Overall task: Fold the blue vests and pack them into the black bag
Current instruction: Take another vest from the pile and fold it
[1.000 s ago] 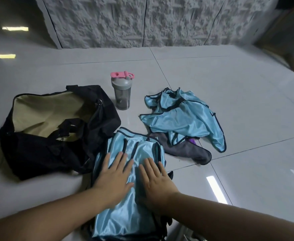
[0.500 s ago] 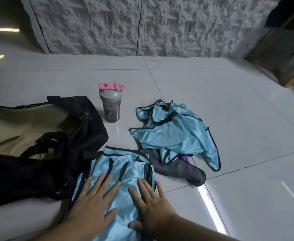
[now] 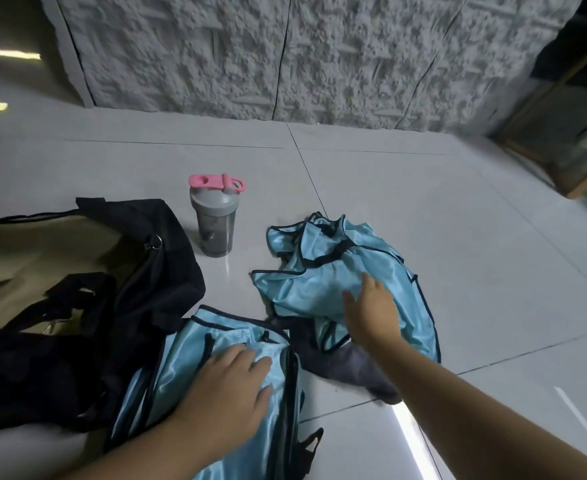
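Observation:
A folded light blue vest with dark trim [image 3: 184, 362] lies on the tiled floor in front of me. My left hand [image 3: 231, 382] rests flat on it, fingers spread. A crumpled blue vest [image 3: 323, 282] lies to its right, and my right hand [image 3: 371, 308] reaches onto it with fingers down on the cloth; whether they grip it I cannot tell. The black bag [image 3: 53, 368] stands open at the left, showing its tan lining [image 3: 42, 251]. The folded vest's left edge touches the bag.
A grey shaker bottle with a pink lid [image 3: 215, 216] stands upright between the bag and the crumpled vest. A dark grey cloth [image 3: 351, 367] lies under the crumpled vest. A rough white wall runs along the back, a wooden frame [image 3: 562, 147] at the far right.
My right hand has left the folded vest and moved right and forward onto the crumpled vest. My left hand stays on the folded vest. The view has shifted a little.

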### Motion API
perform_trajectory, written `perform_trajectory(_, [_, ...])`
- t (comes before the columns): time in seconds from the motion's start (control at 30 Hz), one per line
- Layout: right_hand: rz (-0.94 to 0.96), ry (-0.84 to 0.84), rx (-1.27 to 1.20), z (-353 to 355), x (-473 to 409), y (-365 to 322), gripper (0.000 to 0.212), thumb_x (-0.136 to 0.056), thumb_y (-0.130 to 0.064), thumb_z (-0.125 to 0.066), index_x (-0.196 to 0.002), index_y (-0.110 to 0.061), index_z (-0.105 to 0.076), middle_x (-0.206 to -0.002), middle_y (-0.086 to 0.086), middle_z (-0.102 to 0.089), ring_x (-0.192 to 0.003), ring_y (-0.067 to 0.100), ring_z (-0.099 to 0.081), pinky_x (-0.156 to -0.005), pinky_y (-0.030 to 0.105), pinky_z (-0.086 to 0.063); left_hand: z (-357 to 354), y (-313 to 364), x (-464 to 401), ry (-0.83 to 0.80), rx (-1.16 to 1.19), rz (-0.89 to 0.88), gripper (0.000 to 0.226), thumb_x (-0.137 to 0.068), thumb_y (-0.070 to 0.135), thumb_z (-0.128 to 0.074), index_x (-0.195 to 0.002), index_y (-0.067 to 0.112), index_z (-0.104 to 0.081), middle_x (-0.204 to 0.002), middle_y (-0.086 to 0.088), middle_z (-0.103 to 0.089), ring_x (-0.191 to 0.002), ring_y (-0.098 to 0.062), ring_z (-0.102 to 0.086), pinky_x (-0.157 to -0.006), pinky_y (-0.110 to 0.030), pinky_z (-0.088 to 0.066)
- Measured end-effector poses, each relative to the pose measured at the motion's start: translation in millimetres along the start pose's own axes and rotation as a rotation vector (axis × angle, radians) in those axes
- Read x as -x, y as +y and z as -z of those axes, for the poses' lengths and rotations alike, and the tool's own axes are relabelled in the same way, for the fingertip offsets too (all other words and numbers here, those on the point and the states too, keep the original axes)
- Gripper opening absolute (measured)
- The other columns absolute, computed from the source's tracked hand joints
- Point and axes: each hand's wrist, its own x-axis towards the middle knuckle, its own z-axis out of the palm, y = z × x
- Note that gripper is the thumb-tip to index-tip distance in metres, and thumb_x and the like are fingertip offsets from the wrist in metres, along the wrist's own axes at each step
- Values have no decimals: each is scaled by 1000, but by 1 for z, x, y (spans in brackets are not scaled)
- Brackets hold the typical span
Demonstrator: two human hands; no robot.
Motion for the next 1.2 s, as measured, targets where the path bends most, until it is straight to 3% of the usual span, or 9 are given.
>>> perform_trajectory(0.27, [-262, -92, 1, -26, -37, 16, 23, -95, -24, -59, -77, -11, -65, -76, 6, -66, -67, 26, -60, -58, 31, -48, -5, 2, -66, -81, 96, 124, 49, -92, 48, -33, -113, 21, -68, -104, 4, -67, -104, -22, -59, -86, -43, -56])
perform_trajectory(0.4, [-143, -70, -119, -23, -24, 5, 18, -94, -19, -52, -81, -11, -62, -78, 5, -64, -72, 26, -62, -66, 39, -55, -9, 0, -83, -144, 155, 177, 41, -98, 45, -40, -121, 22, -64, -113, 2, -64, -112, -23, -54, -95, -40, -50])
perform_trajectory(0.5, [52, -84, -282, -18, 6, -14, 13, -95, -16, -55, -83, -14, -60, -75, 0, -62, -71, 22, -59, -64, 35, -48, -14, 7, -97, -79, 469, 388, 35, -102, 47, -49, -116, 22, -69, -109, 4, -68, -105, -20, -60, -92, -36, -50])
perform_trajectory(0.63, [345, -103, -395, -22, 51, -30, 5, -86, -18, -59, -83, -15, -62, -80, 0, -62, -74, 16, -54, -67, 25, -40, 1, 13, -125, -213, 1354, 1057, 59, -87, 75, -59, -111, 23, -73, -110, -4, -76, -96, -24, -71, -83, -37, -57])
perform_trajectory(0.7, [474, -160, -416, -24, 65, -33, 12, -84, -27, -55, -81, -18, -63, -80, -3, -61, -74, 10, -52, -68, 20, -39, 7, 16, -132, -226, 1692, 1157, 46, -89, 53, -74, -120, 18, -71, -110, -10, -78, -96, -27, -74, -77, -36, -59])
perform_trajectory(0.8, [566, -203, -407, -24, 68, -29, 15, -90, -32, -60, -81, -21, -65, -81, -6, -63, -74, 5, -52, -70, 22, -43, 5, 15, -134, -149, 1529, 1089, 49, -89, 1, -75, -135, 12, -61, -109, -14, -76, -98, -29, -74, -83, -39, -60])
perform_trajectory(0.97, [50, 119, -424, -19, 41, -1, 18, -92, -32, -63, -108, -23, -63, -104, -3, -62, -97, 19, -61, -85, 33, -51, 25, 4, -142, -97, 1492, 1081, 27, -97, -10, -52, -100, 6, -73, -92, -20, -77, -82, -37, -75, -78, -49, -62])
perform_trajectory(1.07, [-185, 14, -237, -19, 24, 18, 70, -83, -16, -63, -149, -23, -38, -137, 11, -49, -126, 32, -49, -105, 45, -46, 38, -5, -143, -101, 1510, 1056, 29, -96, -11, -49, -101, 3, -73, -94, -24, -76, -87, -41, -74, -83, -56, -60])
perform_trajectory(1.2, [-332, 12, -67, -18, 11, 39, 92, -82, -28, -71, -154, -38, -14, -146, 15, -39, -133, 39, -44, -109, 55, -42, 38, -25, -145, 34, 1486, 1161, 31, -87, -10, -47, -97, 0, -74, -96, -25, -74, -83, -37, -71, -81, -50, -57])
